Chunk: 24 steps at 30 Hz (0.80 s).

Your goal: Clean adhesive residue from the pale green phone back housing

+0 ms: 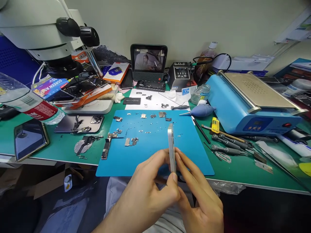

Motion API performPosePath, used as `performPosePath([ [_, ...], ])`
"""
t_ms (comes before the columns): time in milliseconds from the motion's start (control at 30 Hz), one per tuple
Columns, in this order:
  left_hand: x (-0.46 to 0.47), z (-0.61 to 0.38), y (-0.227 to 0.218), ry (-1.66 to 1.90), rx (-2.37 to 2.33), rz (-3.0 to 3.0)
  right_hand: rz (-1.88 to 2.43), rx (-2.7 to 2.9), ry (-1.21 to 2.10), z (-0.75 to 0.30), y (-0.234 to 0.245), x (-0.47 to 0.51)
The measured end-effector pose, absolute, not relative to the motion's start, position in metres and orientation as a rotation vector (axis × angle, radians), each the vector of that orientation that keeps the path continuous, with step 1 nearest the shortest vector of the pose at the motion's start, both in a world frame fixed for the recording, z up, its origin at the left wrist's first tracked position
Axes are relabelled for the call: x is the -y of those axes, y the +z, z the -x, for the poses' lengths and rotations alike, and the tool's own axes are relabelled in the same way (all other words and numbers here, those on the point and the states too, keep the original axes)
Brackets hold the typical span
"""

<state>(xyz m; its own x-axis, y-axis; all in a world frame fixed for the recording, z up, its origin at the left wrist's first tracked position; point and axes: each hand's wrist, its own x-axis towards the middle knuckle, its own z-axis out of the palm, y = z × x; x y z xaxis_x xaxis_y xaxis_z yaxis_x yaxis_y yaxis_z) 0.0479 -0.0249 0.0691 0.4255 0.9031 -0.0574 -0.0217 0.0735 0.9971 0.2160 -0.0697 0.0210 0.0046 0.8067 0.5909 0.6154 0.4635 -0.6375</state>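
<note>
A silver-edged smartphone (171, 142) stands on edge between my hands, its narrow side turned toward me and a camera bump near its top. My left hand (153, 187) grips it from the left, thumb at the lower end. From the right, the fingers of my right hand (200, 191) press against its other face. Both hands are above the near edge of a blue mat (155, 158). Small phone parts lie over the mat, among them a flex cable piece (131, 141) and a narrow logic board (105, 151). The phone's broad faces are mostly hidden.
On the right lie screwdrivers (225, 149), tweezers (282, 165), a blue air blower (201, 111) and a blue heating plate machine (252, 106). A microscope (48, 32) overhangs the left, above a tilted water bottle (31, 103) and two phones. A screen device (149, 63) stands at the back.
</note>
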Motion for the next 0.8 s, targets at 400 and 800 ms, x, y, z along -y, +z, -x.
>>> performPosePath([
  [400, 0.0265, -0.0469, 0.0700, 0.826, -0.952, -1.297, 1.203, 1.673, 0.209, -0.2126, 0.0200, 0.0699],
  [800, 0.0294, -0.0496, 0.0741, 0.840, -1.090, -1.393, 1.262, 1.732, 0.218, -0.2119, 0.0267, 0.0731],
])
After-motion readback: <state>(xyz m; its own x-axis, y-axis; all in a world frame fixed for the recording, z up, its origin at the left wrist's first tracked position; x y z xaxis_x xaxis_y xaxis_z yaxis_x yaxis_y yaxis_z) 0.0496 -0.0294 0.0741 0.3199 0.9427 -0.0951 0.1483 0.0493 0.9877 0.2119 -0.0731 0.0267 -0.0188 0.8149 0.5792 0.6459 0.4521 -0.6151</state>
